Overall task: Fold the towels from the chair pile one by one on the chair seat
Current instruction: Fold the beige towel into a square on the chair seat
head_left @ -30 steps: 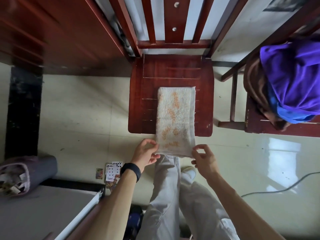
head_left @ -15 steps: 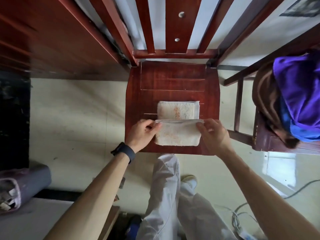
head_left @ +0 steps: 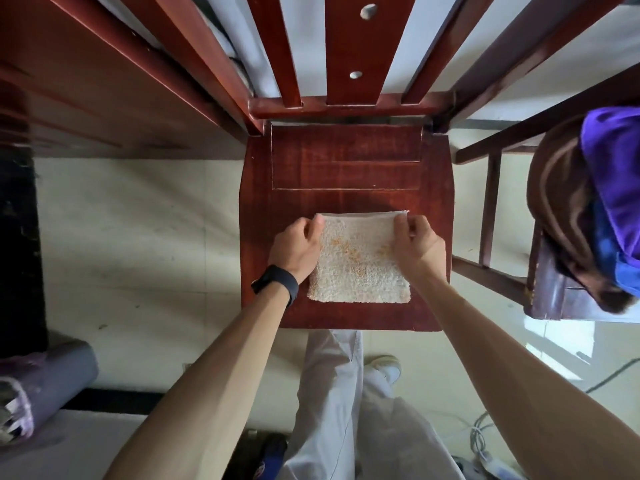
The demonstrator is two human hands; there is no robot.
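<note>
1. The towel point(head_left: 360, 268) was cream terry cloth, nubbly and matt.
2. The chair seat point(head_left: 346, 164) was dark red varnished wood, faintly glossy.
3. The floor point(head_left: 138, 237) was pale tile, smooth and reflective.

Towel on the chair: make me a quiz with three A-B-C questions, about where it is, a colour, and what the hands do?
1. Where does the towel lie?
A) on the floor
B) on the chair seat
C) over the chair back

2. What colour is the top cloth on the next chair?
A) purple
B) yellow
C) green

3. What are the left hand and right hand doing?
A) hanging idle
B) pinching the towel's far corners
C) lifting the chair

Answers:
1. B, the towel lies flat on the red-brown seat.
2. A, the cloth on top is purple.
3. B, the fingers of each hand curl on a far corner.
</note>
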